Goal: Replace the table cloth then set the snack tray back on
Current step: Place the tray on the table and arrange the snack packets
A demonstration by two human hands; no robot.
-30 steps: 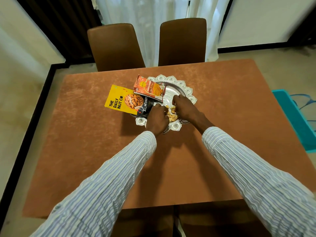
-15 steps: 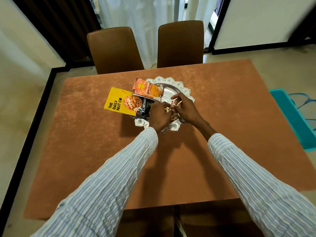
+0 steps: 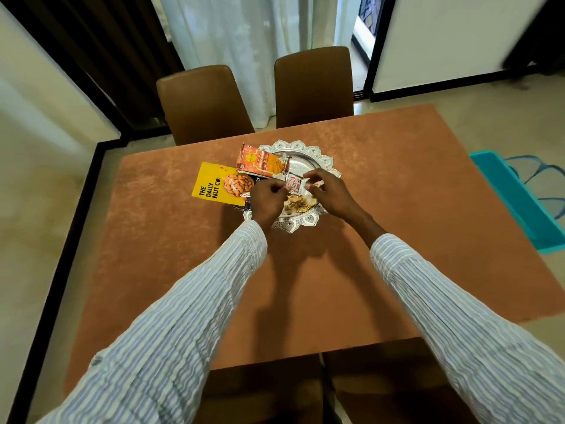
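A: Where is the snack tray point(image 3: 305, 223) now?

B: On the brown table cloth point(image 3: 397, 240), middle of table, a bit to far side. Left of it lies the yellow almond pack point(image 3: 214, 186), half off the rim. Then the orange snack pack point(image 3: 260, 163) leans on the far-left rim.

A: And the hands?

B: Left hand point(image 3: 266, 198) has fingers curled, pinching one edge of a small red-white sachet point(image 3: 295, 185). Right hand point(image 3: 330, 191) pinches the other edge. Both hold it over the tray, above a pile of loose nuts point(image 3: 298, 205).

A: How to do this step well?

B: I think they arrange the snacks. Keep the sachet low over the tray, so nothing falls on the cloth, & push the yellow pack fully inside.

A: Count pls.

B: 1 tray, 1 cloth, 3 packs incl. the sachet, maybe 1 dark pack more under the left hand, cannot tell. 2 chairs far point(image 3: 208, 105), 2 near.
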